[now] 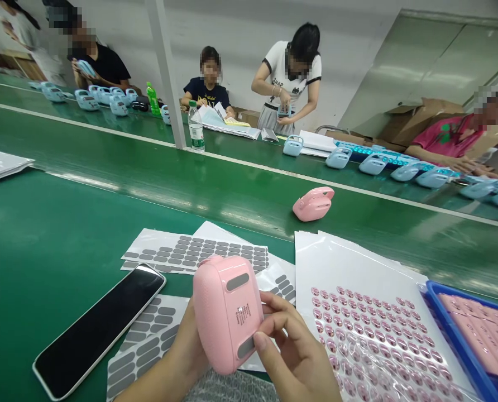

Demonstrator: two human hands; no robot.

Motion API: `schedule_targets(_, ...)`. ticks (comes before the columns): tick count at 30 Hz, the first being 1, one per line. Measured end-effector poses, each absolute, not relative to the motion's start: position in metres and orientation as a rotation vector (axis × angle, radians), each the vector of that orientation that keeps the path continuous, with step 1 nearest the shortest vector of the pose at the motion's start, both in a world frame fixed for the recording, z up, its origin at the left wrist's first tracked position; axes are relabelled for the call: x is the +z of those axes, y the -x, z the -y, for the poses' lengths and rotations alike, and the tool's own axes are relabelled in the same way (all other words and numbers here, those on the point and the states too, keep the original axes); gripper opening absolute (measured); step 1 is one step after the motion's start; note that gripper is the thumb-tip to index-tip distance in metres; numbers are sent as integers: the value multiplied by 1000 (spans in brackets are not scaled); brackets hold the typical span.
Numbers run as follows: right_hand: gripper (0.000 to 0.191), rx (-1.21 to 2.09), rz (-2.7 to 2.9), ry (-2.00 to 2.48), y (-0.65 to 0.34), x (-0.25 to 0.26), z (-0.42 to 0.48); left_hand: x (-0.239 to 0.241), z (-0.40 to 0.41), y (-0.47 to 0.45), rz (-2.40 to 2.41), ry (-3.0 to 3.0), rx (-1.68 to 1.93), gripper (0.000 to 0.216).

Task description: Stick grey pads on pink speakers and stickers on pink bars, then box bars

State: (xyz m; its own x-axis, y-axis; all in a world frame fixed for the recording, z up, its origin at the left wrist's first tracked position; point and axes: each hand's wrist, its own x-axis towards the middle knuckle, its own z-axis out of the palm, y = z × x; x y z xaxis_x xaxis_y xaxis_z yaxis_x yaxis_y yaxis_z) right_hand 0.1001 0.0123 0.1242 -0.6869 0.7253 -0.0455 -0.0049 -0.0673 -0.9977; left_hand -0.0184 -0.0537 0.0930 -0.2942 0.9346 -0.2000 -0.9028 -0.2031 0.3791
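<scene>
My left hand (pixel 188 340) is wrapped round a pink portable speaker (pixel 228 304) from behind and below, with most of its fingers hidden. The speaker's printed underside faces me, with one grey oval pad (pixel 238 282) near the top and another grey pad (pixel 245 347) near the bottom. My right hand (pixel 293 340) is closed at the speaker's right edge, its thumb tip on the lower pad and its fingers bent against the side. Sheets of grey oval pads (pixel 148 363) lie beneath and behind my hands.
A phone (pixel 100 329) lies at left. On the right are a sheet of round pink stickers (pixel 370 312) and a blue tray (pixel 450 340) of pink parts. Another pink speaker (pixel 315 204) stands on the green belt (pixel 240 187). Across it, several people sit or stand among blue speakers (pixel 339 158).
</scene>
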Motion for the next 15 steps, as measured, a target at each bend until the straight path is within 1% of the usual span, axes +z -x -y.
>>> schedule_targets(4,21,1831,1617,702,-97,113,-11,97,53,18,-414,-149,1729,13)
schedule_targets(5,21,1882,1551,674,-95,111,-11,98,53,18,-410,-176,1703,13)
schedule_targets(8,35,2083,1346,596,-90,107,-13,100,52,19,-451,-201,1692,28)
schedule_targets(9,38,2136,1311,586,-88,106,-14,100,52,19,-454,-182,1696,29)
schedule_targets(12,37,2190,1310,590,-88,105,-15,92,52,19,-491,-109,1675,25)
schedule_targets(15,33,2109,1390,602,-89,104,-15,79,56,18,-761,-85,1705,20)
